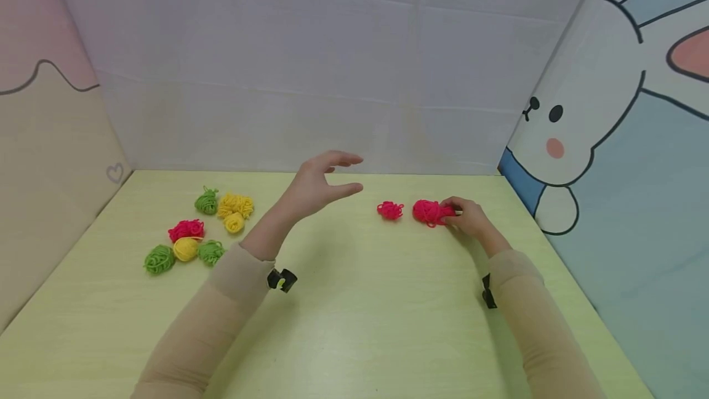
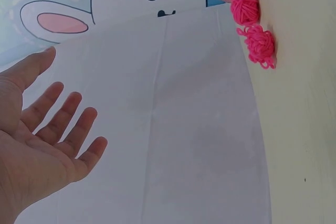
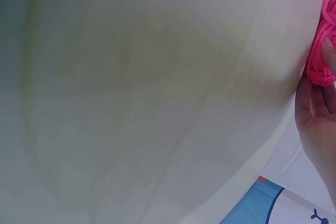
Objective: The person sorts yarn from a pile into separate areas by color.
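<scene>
My right hand (image 1: 469, 217) grips the right end of a bright pink yarn bundle (image 1: 428, 212) that rests on the table at the right. In the right wrist view the thumb lies over the pink yarn (image 3: 318, 64) and the other fingers go beneath or behind it. Whether this is one ball or two pressed together I cannot tell. A smaller pink yarn ball (image 1: 390, 210) sits just left of it. Raised over the middle of the table, my left hand (image 1: 317, 186) holds nothing; its thumb and fingers are spread apart (image 2: 47, 135).
On the table's left side lie several yarn balls: green (image 1: 159, 259), yellow (image 1: 235, 205) and a red-pink one (image 1: 186, 229). A white cloth wall (image 1: 332, 79) borders the back edge of the pale table (image 1: 354, 325). A wall with a rabbit drawing (image 1: 587, 109) stands at right.
</scene>
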Demonstrator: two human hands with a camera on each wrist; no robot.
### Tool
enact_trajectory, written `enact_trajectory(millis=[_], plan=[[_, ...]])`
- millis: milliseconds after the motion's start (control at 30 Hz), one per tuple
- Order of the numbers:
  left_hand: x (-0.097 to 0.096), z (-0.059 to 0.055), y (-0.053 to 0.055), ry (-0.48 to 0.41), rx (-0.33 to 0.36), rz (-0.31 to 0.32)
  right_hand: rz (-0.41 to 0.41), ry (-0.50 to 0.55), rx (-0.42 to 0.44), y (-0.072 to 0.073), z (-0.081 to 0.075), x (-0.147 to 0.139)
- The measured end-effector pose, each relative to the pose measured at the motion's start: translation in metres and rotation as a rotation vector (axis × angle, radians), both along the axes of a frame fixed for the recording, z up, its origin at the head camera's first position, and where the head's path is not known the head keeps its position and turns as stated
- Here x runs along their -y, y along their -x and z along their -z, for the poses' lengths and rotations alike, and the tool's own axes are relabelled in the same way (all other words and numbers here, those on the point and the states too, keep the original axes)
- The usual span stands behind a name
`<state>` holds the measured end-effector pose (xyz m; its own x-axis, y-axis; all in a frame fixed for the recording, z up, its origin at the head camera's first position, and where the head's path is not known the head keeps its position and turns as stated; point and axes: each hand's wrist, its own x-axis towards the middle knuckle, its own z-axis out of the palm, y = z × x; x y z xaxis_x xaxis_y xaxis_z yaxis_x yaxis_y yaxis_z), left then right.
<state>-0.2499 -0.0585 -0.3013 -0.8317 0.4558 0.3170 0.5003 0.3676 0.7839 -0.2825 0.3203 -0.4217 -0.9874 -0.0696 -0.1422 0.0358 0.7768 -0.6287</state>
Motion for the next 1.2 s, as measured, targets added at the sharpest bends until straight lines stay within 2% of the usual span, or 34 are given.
enact_trajectory(millis=[333,433,467,667,733,1000,1200], plan=[[0.031,-0.008,-0.015,-0.038,-0.039,-0.068,-0.004,0.008,-0.007,0.000,0.003,-0.002],[0.042,-0.008,-0.017,-0.065,-0.070,-0.082,-0.015,0.014,-0.020,0.000,0.003,-0.003],[0.044,-0.011,-0.021,-0.072,-0.079,-0.089,-0.022,0.012,-0.028,0.000,0.003,-0.003],[0.065,-0.008,-0.023,-0.089,-0.163,-0.133,-0.031,0.013,-0.043,0.000,0.003,-0.004],[0.072,-0.003,-0.021,-0.093,-0.182,-0.145,-0.027,0.013,-0.043,0.000,0.004,-0.003],[0.099,0.002,-0.024,-0.072,-0.203,-0.182,-0.020,0.012,-0.039,-0.002,0.003,-0.002],[0.124,0.007,-0.023,-0.004,-0.166,-0.219,-0.033,0.017,-0.042,-0.003,0.003,-0.002]])
